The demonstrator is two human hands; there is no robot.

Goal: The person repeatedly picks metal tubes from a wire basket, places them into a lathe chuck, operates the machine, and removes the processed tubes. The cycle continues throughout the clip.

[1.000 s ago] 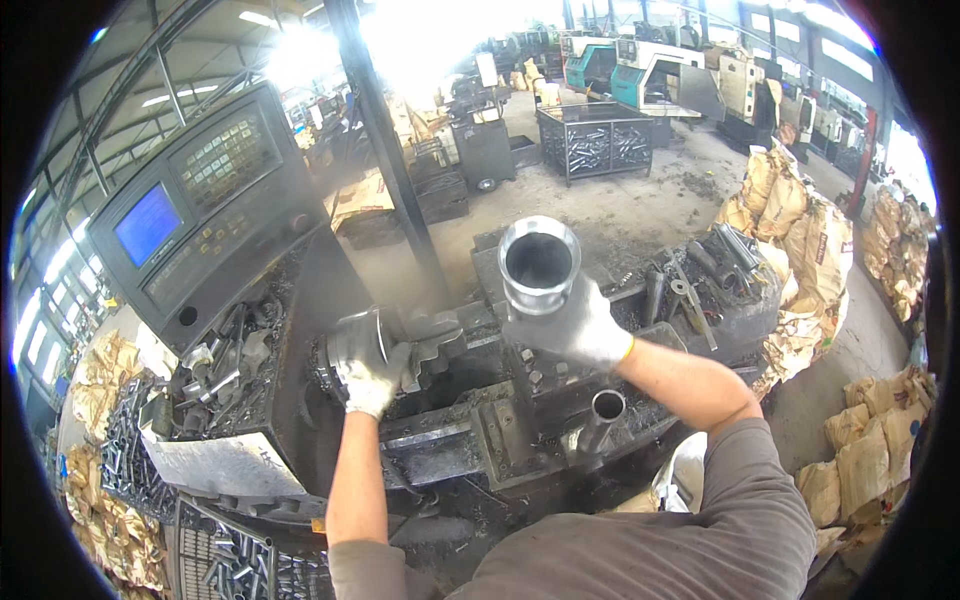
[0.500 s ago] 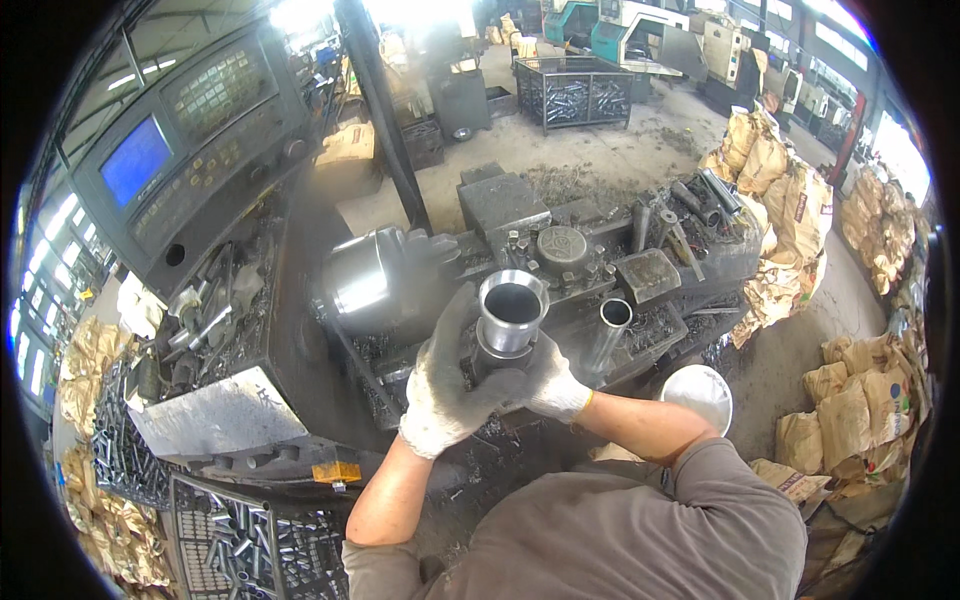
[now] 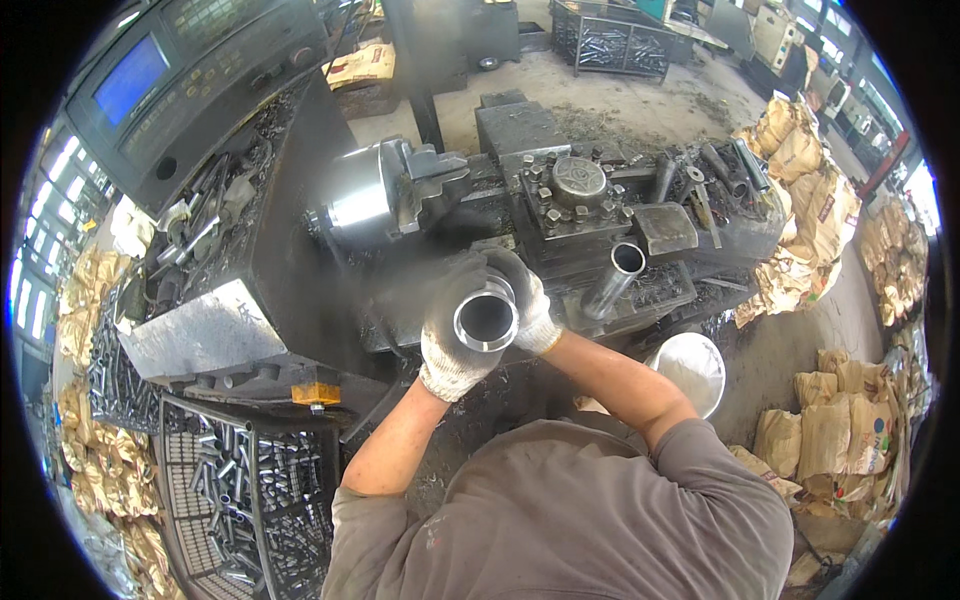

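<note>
Both my hands wear white knit gloves, grey and grimy at the fingers. Between them is a short, shiny steel sleeve, its open round end tipped up toward me. My left hand wraps its near left side, while my right hand grips from the far right; some fingertips are hidden behind it. Just beyond them is the lathe's bright chuck with stepped dark jaws, no part visible in it. The square tool post with several bolts lies to its right. A longer steel tube stands upright right of my hands.
The lathe's control panel rises at the left. Wrenches and pipes lie on the far-right bed. A white bucket sits below my right forearm. Crates of metal tubes stand lower left; paper sacks are piled right.
My hands have drawn the sleeve slightly nearer and left, tipping its open end toward me. My right hand has shifted to its far side. The view has tilted downward.
</note>
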